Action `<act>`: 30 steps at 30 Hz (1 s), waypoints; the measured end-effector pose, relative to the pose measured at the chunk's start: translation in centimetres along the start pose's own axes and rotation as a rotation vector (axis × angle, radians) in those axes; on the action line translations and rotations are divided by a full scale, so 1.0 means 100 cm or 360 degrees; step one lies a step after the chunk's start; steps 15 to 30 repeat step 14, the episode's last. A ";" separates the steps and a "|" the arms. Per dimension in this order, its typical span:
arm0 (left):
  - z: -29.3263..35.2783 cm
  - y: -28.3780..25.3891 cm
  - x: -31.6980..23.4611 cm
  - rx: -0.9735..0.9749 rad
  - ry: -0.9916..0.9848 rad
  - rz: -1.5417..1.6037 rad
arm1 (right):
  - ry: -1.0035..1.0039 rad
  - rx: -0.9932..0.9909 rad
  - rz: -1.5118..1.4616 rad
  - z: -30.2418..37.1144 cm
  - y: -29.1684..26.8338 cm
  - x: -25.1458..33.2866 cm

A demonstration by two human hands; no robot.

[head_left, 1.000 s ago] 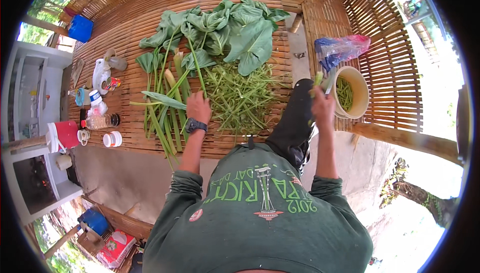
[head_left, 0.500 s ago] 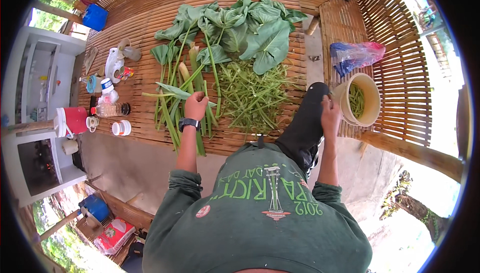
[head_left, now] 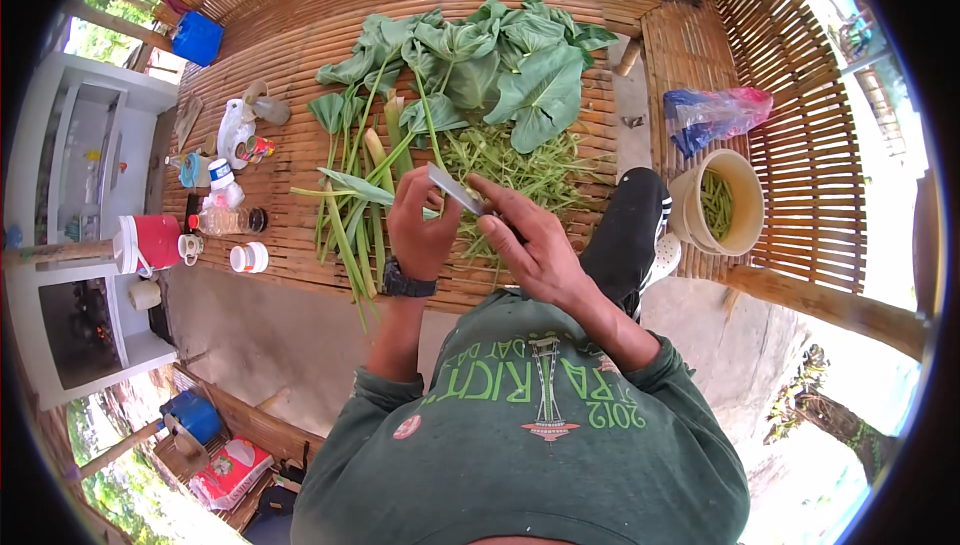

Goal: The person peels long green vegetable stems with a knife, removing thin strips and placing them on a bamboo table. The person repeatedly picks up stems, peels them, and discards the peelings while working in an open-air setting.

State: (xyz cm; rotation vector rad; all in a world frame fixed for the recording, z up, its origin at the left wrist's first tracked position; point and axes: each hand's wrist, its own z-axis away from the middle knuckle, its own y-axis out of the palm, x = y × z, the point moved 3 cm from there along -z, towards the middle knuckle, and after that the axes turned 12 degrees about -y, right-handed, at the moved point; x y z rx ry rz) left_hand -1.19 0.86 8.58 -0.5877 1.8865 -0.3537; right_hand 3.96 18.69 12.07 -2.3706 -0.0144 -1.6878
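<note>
In front of my body, my right hand [head_left: 535, 245] grips a knife [head_left: 455, 189], its pale blade slanting across to the fingers of my left hand. My left hand [head_left: 424, 223], with a watch on its wrist, is closed; what it pinches is hidden by the fingers and blade. Beneath and left of it lie long green stalks [head_left: 343, 235] and a narrow folded leaf [head_left: 358, 185]. Behind the knife is a heap of thin green peeled strips [head_left: 545, 170]. Broad green leaves [head_left: 540, 85] are piled farther back on the bamboo slat platform [head_left: 285, 150].
A cream bucket [head_left: 752, 210] with green cut pieces stands at right, beside a blue-and-pink plastic bag [head_left: 712, 117]. My dark-trousered leg [head_left: 620, 230] is bent on the platform. At left are a bottle [head_left: 228, 220], a white-lidded jar [head_left: 249, 257] and a red cooler jug [head_left: 150, 244].
My right hand has come from beside the bucket to my left hand, and the knife blade now shows. My left hand has moved slightly right and looks raised. My knee has shifted toward me.
</note>
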 end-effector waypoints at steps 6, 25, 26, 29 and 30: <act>0.002 -0.001 -0.012 -0.0019 0.0092 0.0047 | 0.0001 0.0023 0.0015 0.001 0.002 0.005; 0.002 -0.005 -0.010 -0.0040 0.0211 -0.0054 | 0.0210 0.0096 -0.0366 0.006 0.001 -0.008; 0.002 -0.005 -0.010 -0.0040 0.0211 -0.0054 | 0.0210 0.0096 -0.0366 0.006 0.001 -0.008; 0.002 -0.005 -0.010 -0.0040 0.0211 -0.0054 | 0.0210 0.0096 -0.0366 0.006 0.001 -0.008; 0.002 -0.005 -0.010 -0.0040 0.0211 -0.0054 | 0.0210 0.0096 -0.0366 0.006 0.001 -0.008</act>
